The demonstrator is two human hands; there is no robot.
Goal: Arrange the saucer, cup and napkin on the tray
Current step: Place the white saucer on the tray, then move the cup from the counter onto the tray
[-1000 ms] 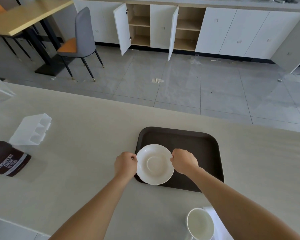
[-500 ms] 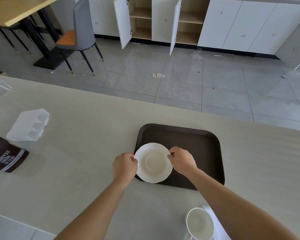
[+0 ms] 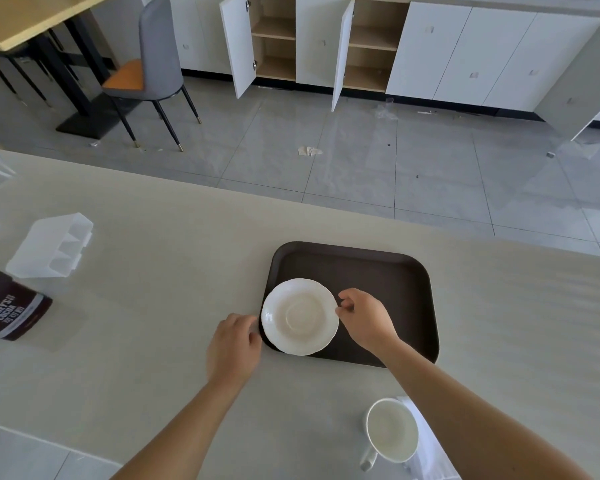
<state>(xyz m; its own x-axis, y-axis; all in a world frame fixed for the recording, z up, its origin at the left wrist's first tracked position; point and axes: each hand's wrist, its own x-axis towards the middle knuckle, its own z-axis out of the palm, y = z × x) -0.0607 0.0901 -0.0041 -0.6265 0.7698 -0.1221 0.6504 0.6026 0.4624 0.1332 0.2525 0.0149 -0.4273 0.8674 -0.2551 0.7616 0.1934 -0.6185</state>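
Note:
A white saucer (image 3: pixel 299 316) lies in the near-left corner of the dark brown tray (image 3: pixel 378 275). My right hand (image 3: pixel 364 317) rests at the saucer's right rim, fingertips touching or just off it. My left hand (image 3: pixel 234 344) sits on the counter just left of the tray, fingers loosely curled, apart from the saucer. A white cup (image 3: pixel 391 432) stands on the counter near the front edge, right of centre. A white napkin (image 3: pixel 430 448) lies beside and partly under the cup, partly hidden by my right forearm.
A clear plastic divided box (image 3: pixel 51 245) and a brown cocoa packet (image 3: pixel 9 306) lie at the counter's left. Beyond the counter's far edge are a tiled floor, a grey chair (image 3: pixel 149 69) and white cabinets with two open doors.
The saucer has come down onto the tray's near-left corner. My left hand has let go of its rim and drawn back to the left. My right hand stays at the right rim.

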